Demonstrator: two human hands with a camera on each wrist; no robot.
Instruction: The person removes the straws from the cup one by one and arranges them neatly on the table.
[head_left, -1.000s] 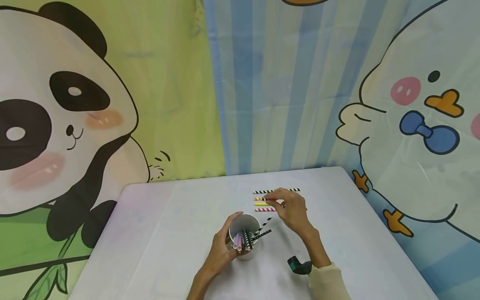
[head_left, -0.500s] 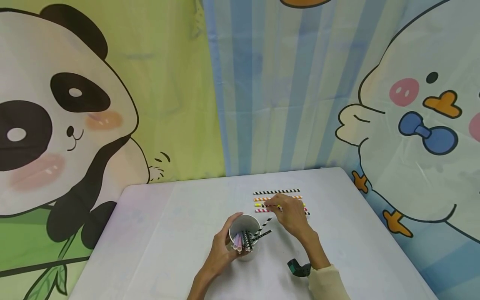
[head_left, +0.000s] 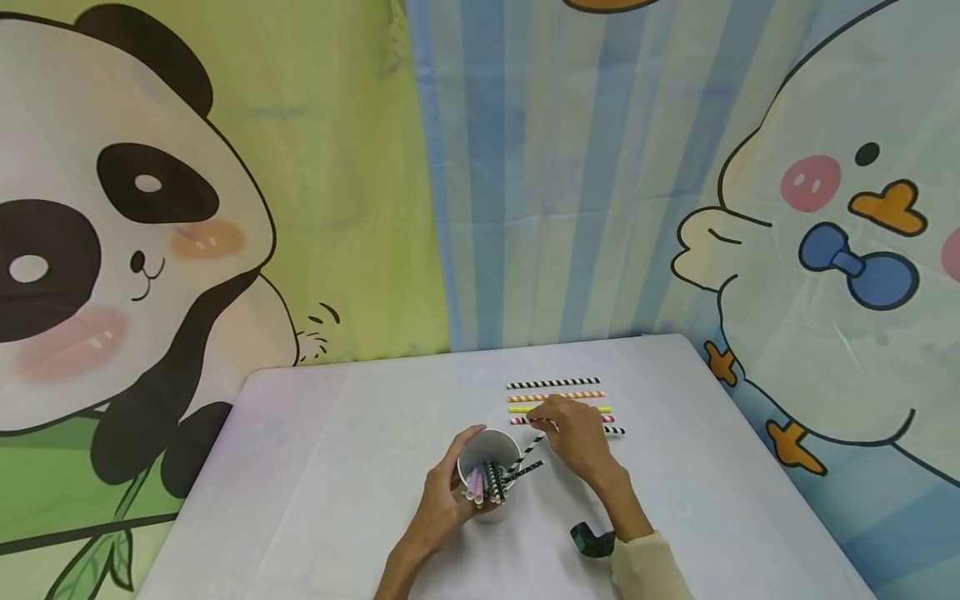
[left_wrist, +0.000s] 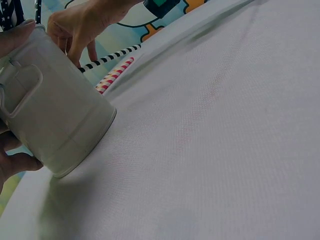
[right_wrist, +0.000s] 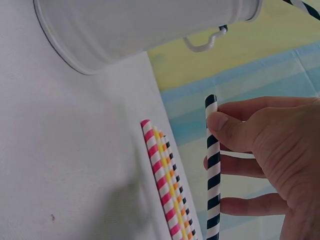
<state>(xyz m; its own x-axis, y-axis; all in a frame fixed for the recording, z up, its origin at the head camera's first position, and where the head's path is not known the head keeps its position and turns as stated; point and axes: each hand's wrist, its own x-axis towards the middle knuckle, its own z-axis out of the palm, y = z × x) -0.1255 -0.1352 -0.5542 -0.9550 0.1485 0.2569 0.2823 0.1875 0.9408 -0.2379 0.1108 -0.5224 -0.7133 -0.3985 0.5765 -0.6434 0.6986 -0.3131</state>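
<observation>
My left hand [head_left: 438, 500] grips a white bucket [left_wrist: 60, 107], tilted with its mouth facing me in the head view. Inside it lie several paper straws [head_left: 491, 482], black patterned ones and pink-purple ones; two black-and-white ones lean out over the right rim. My right hand [head_left: 577, 433] pinches a black-and-white striped straw [right_wrist: 213, 170] near one end between thumb and fingers. It is held just on the near side of a row of straws: red-striped [head_left: 519, 421], yellow-striped [head_left: 520, 409], orange-striped [head_left: 521, 398] and, farthest, black-striped [head_left: 552, 384].
The white tabletop [head_left: 322, 467] spreads around both hands. A dark, angular device [head_left: 592, 542] is by the right wrist. Behind the table hang a green panda curtain [head_left: 352, 208] and a blue striped one [head_left: 517, 208].
My right hand has moved toward me with the black-and-white straw, from over the orange straw, past the yellow one, to the red one. My left hand and the bucket stay in place.
</observation>
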